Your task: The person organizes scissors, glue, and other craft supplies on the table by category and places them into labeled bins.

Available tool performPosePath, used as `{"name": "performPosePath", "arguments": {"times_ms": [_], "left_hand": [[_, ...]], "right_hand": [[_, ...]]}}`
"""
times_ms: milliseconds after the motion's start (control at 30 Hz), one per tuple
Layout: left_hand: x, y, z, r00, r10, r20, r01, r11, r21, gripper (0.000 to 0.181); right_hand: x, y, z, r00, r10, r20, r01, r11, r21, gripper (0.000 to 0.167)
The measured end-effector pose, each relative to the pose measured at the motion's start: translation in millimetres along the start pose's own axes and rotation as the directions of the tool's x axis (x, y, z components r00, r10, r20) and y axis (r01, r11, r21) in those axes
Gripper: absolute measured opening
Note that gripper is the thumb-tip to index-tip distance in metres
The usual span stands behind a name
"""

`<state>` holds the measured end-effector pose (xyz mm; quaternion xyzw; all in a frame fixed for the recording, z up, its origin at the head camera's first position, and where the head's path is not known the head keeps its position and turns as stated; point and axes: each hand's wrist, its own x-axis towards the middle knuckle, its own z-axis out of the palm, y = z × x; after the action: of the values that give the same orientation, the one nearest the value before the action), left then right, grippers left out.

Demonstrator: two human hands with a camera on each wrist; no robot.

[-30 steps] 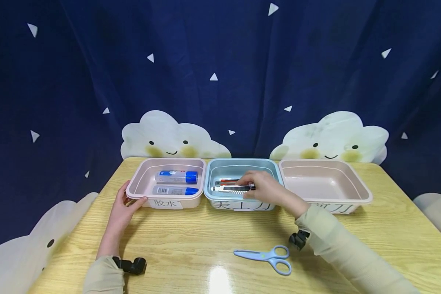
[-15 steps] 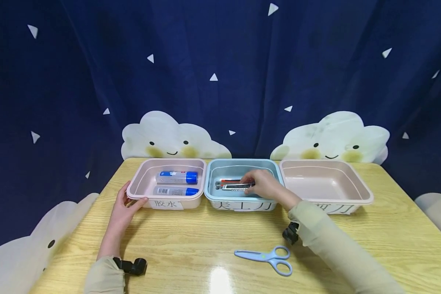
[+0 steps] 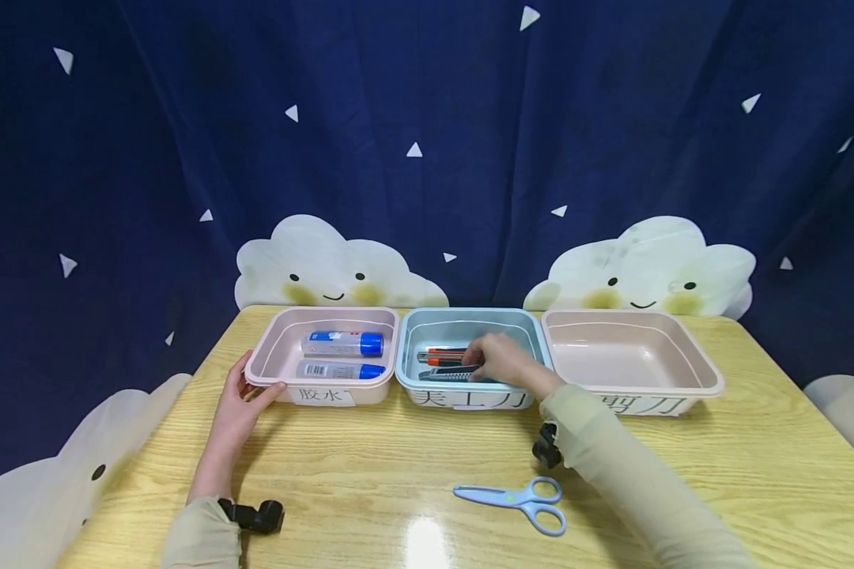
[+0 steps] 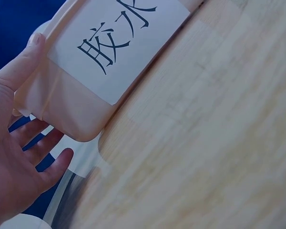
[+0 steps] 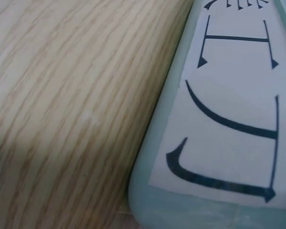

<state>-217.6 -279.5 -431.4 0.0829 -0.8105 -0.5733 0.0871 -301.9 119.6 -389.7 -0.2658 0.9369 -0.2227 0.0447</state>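
Observation:
In the head view my right hand reaches into the blue bin and holds the right end of a dark and silver utility knife. Its fingertips are partly hidden. Just behind lies another utility knife with orange parts, its right end covered by the hand. My left hand grips the near left corner of the left pink bin, thumb on the front, fingers along the side. The left wrist view shows this thumb against the rim. Two blue-capped glue bottles, the rear one and front one, lie inside.
Light blue scissors lie on the wooden table, in front of the bins. A second pink bin stands at the right, touching the blue one. Each bin has a paper label in front. A dark blue curtain hangs behind.
My right hand has lowered the utility knife into the blue bin and shifted slightly left, its forearm swinging left too. My left hand stays on the pink bin.

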Motion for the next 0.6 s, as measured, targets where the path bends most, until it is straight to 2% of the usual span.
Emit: {"name": "performPosePath", "arguments": {"times_ms": [333,600], "left_hand": [[0.6,-0.2,-0.4,1.000,0.004,0.002,-0.004,1.000,-0.005,0.086],[-0.4,-0.9,-0.9,1.000,0.004,0.008,-0.004,1.000,-0.005,0.086]], "right_hand": [[3.7,0.2,1.1,0.997,0.030,0.078,-0.026,0.999,-0.045,0.015],[3.6,0.8,1.2,0.995,0.037,0.092,-0.033,0.998,-0.046,0.014]]}}
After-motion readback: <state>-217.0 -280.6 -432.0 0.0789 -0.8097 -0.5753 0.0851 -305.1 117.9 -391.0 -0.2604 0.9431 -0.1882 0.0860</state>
